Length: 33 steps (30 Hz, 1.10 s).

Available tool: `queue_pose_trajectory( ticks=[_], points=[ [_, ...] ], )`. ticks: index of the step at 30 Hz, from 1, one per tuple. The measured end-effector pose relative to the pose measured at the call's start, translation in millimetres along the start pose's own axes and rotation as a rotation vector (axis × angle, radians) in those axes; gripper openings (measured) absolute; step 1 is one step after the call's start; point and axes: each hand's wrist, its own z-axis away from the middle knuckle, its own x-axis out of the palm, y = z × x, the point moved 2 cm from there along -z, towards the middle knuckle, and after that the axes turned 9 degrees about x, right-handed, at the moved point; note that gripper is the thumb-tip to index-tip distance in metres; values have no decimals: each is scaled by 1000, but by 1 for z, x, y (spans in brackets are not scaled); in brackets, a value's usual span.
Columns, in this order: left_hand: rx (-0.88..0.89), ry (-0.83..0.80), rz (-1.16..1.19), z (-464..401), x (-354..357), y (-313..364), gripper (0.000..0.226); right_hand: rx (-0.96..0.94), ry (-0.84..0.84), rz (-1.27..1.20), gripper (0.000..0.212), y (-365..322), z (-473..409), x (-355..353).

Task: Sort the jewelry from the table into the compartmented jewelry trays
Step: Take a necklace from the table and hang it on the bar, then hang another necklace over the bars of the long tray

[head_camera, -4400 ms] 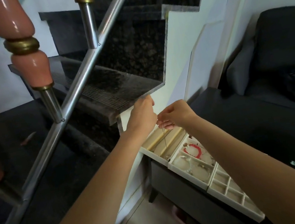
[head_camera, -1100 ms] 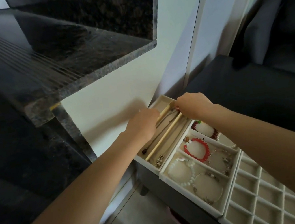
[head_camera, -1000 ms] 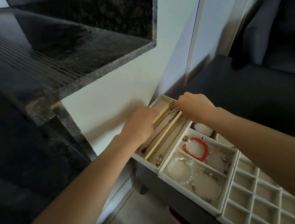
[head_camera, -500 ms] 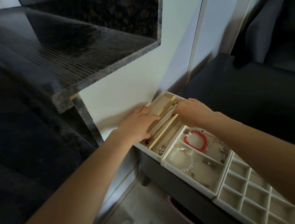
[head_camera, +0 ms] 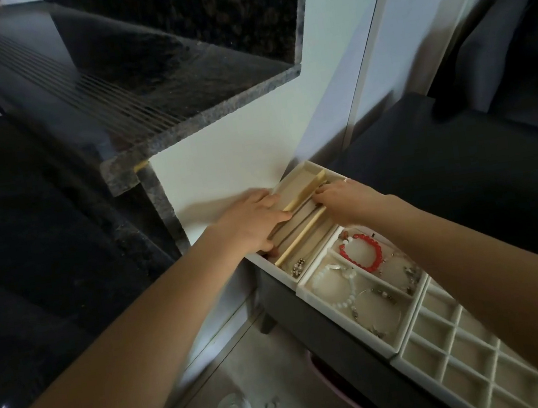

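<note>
The long-slot tray (head_camera: 295, 179) is the landmark here; it sits at the table's corner against the white wall (head_camera: 220, 162). The left hand (head_camera: 249, 222) lies over its near left slots with fingers nearly straight, pressing down on the tray, I judge to keep a thin necklace (head_camera: 298, 225) stretched flat in its slot. The right hand (head_camera: 342, 195) reaches to the far right part of this tray with fingers curled; it seems to pinch the chain's other end (the contact itself is too small to confirm). Just right of the tray, a second tray (head_camera: 311, 296) holds a red bracelet (head_camera: 363, 256) and a white bead bracelet (head_camera: 339, 284). Beyond that one, the grid tray (head_camera: 451, 333) has no jewelry that I can see.
</note>
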Motion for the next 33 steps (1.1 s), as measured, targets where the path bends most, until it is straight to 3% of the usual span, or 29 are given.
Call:
queue_pose_trajectory(
  ticks=[6,12,17,21,25,30,33],
  points=[
    [-6,14,32,6,-3,5,47,25,20,-6,32,0,3,-3],
    [-25,12,15,6,0,9,42,43,17,-39,33,-4,3,1],
    [-74,209,134,11,-7,17,39,73,100,-239,45,-4,26,-10],
    [-125,434,176,15,-25,41,41,209,105,-434,46,-1,68,-22],
    [-165,525,279,22,-39,78,31,355,86,-550,39,11,121,-30],
    [-192,394,662,12,-56,152,29,593,143,-909,39,52,216,-23],
    [-130,368,754,0,-60,214,27,772,196,-1038,35,85,284,0]
  ],
)
